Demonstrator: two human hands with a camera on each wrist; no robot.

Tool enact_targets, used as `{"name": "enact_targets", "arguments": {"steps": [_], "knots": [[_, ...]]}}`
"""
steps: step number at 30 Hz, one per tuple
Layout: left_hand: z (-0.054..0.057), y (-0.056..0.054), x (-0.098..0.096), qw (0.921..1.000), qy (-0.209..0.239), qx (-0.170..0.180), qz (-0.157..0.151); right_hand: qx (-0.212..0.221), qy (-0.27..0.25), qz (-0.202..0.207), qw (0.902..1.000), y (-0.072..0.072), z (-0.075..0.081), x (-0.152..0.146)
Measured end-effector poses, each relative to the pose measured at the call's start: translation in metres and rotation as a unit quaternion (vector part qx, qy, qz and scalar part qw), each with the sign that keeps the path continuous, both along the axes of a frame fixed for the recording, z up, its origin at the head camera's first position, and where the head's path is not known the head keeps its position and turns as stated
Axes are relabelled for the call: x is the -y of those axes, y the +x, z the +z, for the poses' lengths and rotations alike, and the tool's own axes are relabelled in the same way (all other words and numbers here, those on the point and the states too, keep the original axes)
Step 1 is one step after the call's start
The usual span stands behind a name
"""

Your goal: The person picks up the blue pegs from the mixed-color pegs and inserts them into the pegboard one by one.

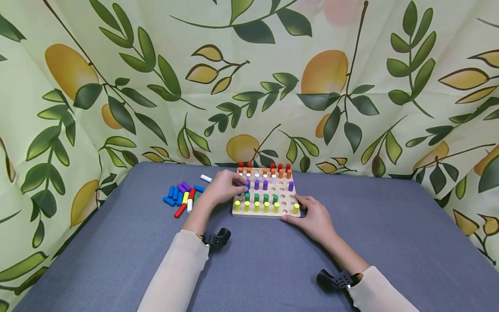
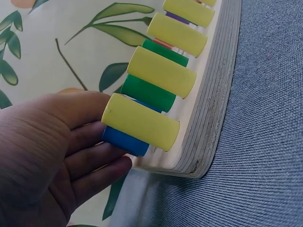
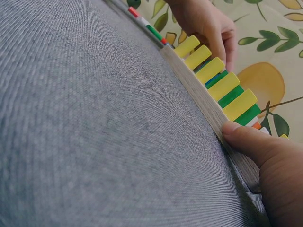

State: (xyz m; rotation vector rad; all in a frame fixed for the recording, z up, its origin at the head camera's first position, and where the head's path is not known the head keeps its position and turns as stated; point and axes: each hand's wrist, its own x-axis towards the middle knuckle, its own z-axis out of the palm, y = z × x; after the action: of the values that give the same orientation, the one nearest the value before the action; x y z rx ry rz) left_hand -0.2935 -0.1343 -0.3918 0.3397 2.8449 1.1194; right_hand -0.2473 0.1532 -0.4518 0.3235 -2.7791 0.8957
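Observation:
A wooden pegboard [image 1: 261, 215] lies on the table, with rows of red, orange, white, purple, green and yellow pegs standing in its holes. My left hand [image 1: 225, 187] is over the board's left side and pinches a blue peg [image 1: 246, 186] between thumb and fingers. Its lower end is hard to see. In the left wrist view, another blue peg [image 2: 125, 141] shows behind the corner yellow peg [image 2: 141, 122], close to the fingers. At the board's front right corner, my right hand [image 1: 315, 219] grips the edge, thumb on the front side and fingers along the right side.
Loose pegs in blue, purple, red, yellow, white and green lie in a pile [image 1: 181, 198] left of the board. One white peg [image 1: 206, 178] rests beside the left hand. A leaf-patterned cloth [image 1: 249, 86] hangs behind the grey-covered table [image 1: 265, 268].

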Motion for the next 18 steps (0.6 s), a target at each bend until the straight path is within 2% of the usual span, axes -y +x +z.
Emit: {"name": "enact_targets", "arguments": {"steps": [18], "knots": [[-0.0011,0.0000,-0.0045,0.9999,-0.016,-0.006,0.000,-0.003,0.003,0.000,1.0000,-0.0002,-0.0007,0.0000]]}}
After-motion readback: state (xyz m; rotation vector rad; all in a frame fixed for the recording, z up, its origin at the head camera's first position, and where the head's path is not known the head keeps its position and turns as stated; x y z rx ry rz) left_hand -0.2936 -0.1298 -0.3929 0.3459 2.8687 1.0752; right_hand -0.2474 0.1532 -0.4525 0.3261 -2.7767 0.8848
